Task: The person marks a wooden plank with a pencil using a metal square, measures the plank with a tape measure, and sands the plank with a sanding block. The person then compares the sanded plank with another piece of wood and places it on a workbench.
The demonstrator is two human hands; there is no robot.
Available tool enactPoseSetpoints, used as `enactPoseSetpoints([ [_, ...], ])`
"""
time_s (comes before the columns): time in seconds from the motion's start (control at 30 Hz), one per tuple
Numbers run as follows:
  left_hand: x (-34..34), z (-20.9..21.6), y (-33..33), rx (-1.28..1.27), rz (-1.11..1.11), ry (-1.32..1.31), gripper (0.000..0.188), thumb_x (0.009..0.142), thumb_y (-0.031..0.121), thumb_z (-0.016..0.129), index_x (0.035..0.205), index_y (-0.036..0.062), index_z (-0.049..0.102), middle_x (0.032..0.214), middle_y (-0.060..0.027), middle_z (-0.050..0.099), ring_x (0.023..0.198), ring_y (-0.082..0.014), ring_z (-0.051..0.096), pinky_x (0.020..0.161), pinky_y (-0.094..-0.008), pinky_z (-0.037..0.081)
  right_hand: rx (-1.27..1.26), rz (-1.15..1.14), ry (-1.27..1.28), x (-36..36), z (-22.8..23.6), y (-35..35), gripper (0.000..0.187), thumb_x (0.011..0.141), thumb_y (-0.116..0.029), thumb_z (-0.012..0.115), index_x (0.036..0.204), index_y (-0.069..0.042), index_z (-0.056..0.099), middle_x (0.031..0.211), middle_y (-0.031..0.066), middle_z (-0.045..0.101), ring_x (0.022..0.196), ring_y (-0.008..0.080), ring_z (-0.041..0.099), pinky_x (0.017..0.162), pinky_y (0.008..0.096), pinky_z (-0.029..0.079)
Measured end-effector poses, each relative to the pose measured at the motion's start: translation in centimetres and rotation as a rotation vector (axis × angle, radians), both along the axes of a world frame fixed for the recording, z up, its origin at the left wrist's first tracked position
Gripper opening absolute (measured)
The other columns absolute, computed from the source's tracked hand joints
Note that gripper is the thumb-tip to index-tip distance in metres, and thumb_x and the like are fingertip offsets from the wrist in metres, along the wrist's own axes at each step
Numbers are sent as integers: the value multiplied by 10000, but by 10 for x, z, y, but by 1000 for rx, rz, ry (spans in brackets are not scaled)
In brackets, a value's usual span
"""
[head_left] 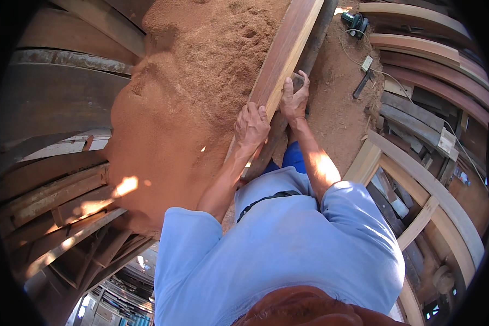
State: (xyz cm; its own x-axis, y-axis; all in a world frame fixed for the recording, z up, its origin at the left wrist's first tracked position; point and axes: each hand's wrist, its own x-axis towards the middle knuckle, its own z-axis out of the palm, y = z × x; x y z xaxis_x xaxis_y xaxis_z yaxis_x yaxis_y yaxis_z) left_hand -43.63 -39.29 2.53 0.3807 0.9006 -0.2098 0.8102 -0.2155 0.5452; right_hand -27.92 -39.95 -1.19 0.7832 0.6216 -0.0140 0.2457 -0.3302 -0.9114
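Observation:
A long reddish-brown wooden plank [285, 49] runs from the top centre down toward my body, lying over a darker beam [316, 38]. My left hand [251, 127] is clamped over the plank's near end, fingers curled on its left edge. My right hand [294, 98] grips the plank's right edge a little farther up, fingers wrapped where plank and dark beam meet; something small and grey shows at its fingertips, and I cannot tell what it is. Both forearms reach up from my light blue shirt [277, 244].
A big heap of reddish sawdust [190, 92] lies left of the plank. At upper right, a green power tool [356, 23], a thin cable, a small white box [367, 63] and a dark hand tool [362, 84] lie on the ground. Curved wooden boards [434, 185] are stacked on the right, old planks [60, 179] on the left.

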Motion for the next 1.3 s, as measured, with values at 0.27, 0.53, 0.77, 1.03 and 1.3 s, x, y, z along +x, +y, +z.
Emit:
enactPoseSetpoints([
  [0.27, -3, -3, 3, 58, 17, -52, 279, 1061, 288, 530, 1007, 15, 548, 955, -265, 635, 896, -478, 651, 777, -593, 514, 80, 70, 128, 2, 8, 14, 694, 1050, -410, 599, 1523, 42, 365, 1263, 211, 631, 1189, 308, 624, 1055, 418, 477],
  [0.53, 11, -4, 9, 75, -19, -42, 303, 1076, 318, 496, 1026, 26, 559, 988, -252, 642, 922, -470, 660, 792, -587, 528, 104, -21, -143, 167, -35, 125, 704, 1018, -439, 627, 1458, 69, 417, 1052, 180, 688, 1006, 273, 685, 935, 428, 529],
  [0.77, 8, -2, 9, 35, 19, 6, 278, 1070, 299, 508, 1031, 30, 562, 987, -253, 640, 928, -471, 656, 799, -590, 525, 99, 50, -3, 33, -33, 30, 665, 1033, -371, 620, 1469, 75, 386, 1140, 192, 630, 1031, 287, 630, 948, 413, 512],
  [1.03, 14, 5, 6, 36, 11, 42, 260, 1050, 269, 525, 1012, 15, 562, 974, -261, 647, 920, -473, 652, 815, -575, 525, 97, -67, -84, 204, -41, 159, 671, 982, -447, 669, 1384, 67, 512, 1159, 238, 692, 1084, 329, 683, 951, 441, 536],
  [1.3, 10, 1, 12, 65, 20, 69, 250, 1042, 258, 528, 1008, 16, 584, 969, -248, 661, 924, -465, 656, 803, -569, 526, 128, 97, 251, 174, -16, 148, 761, 1014, -367, 636, 1540, 90, 329, 1160, 194, 678, 1086, 285, 662, 980, 416, 514],
])
